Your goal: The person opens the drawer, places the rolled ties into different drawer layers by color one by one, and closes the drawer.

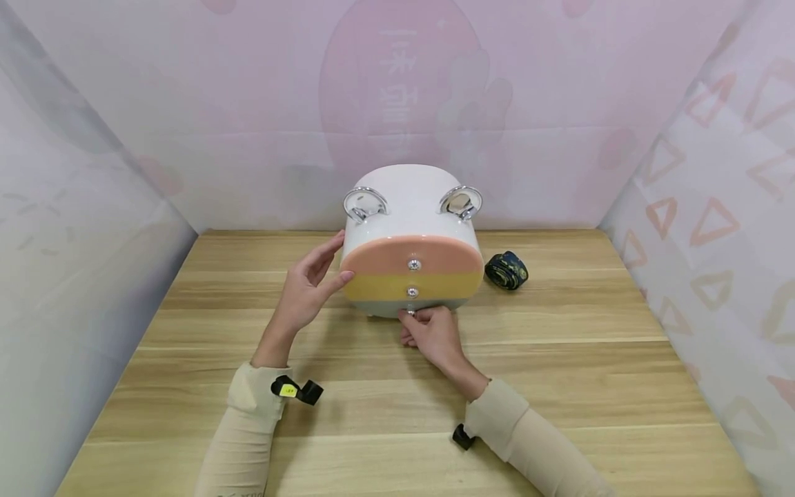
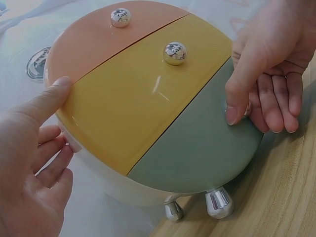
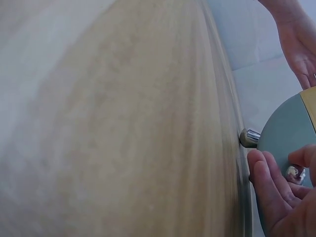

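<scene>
A small white drawer box (image 1: 406,190) with an oval front stands upright on the table. Its front has an orange drawer (image 2: 94,39), a yellow drawer (image 2: 118,103) and a green drawer (image 2: 202,143), each with a round silver knob. My left hand (image 1: 304,286) rests on the box's left side, thumb on the front edge and fingers extended along the side. At the lowest knob (image 3: 295,174), on the green drawer, my right hand (image 1: 437,336) pinches with thumb and index finger. All three drawers look closed.
Two silver ear-shaped loops (image 1: 366,204) stick up from the box top, and short silver feet (image 2: 219,203) hold it off the wooden table (image 1: 373,428). Right of the box lies a rolled dark patterned strap (image 1: 506,270). Pale fabric walls (image 1: 248,103) enclose the back and sides.
</scene>
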Demonstrator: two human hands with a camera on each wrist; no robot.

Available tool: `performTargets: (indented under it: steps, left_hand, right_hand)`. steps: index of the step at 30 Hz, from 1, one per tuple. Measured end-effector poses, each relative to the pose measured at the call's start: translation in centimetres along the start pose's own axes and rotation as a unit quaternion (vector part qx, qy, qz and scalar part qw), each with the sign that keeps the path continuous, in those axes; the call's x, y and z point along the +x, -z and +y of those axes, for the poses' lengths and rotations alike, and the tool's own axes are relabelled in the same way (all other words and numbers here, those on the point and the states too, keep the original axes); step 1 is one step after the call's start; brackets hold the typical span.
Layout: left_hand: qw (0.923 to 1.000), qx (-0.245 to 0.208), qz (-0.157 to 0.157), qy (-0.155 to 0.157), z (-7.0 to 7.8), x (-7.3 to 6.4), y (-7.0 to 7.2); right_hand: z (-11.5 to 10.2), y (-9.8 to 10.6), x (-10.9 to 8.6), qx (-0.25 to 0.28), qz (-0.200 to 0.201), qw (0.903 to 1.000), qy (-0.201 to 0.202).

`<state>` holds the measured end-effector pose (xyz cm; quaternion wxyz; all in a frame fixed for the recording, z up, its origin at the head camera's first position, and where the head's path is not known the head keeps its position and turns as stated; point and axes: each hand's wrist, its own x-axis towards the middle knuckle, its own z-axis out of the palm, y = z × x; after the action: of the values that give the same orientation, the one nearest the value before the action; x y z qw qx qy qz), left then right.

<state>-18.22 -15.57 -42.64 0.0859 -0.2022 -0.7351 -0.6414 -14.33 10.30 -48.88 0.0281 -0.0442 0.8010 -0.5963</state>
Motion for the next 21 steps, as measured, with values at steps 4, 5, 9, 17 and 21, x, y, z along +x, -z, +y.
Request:
performTargets:
  steps: [4,5,9,17,21]
  left_hand:
    - [1.0,-0.001,0.0,-0.002,-0.11,-0.04,-0.04]
    - [1.0,-0.001,-0.001,-0.003,-0.13,-0.05,-0.04]
    - [1.0,0.0,-0.001,-0.004,-0.18,-0.04,-0.02]
    - [1.0,-0.002,0.001,-0.003,-0.13,-0.03,0.04]
    - [1.0,-0.002,0.002,-0.004,-0.1,0.0,0.04]
  right_hand:
    - [-0.02,0.01,-0.13,-0.009,0.002,0.9999,0.003]
    - [-0.03,0.01,-0.16,-0.012,0.003,0.9999,0.002]
    - [-0.03,-0.05,-0.33,-0.023,0.005,0.9997,-0.002]
    - [-0.3,-0.11,-0.71,-0.025,0.003,0.9997,-0.002]
    - [-0.34,-0.07,-0.97,-0.02,-0.006,0.9997,-0.011]
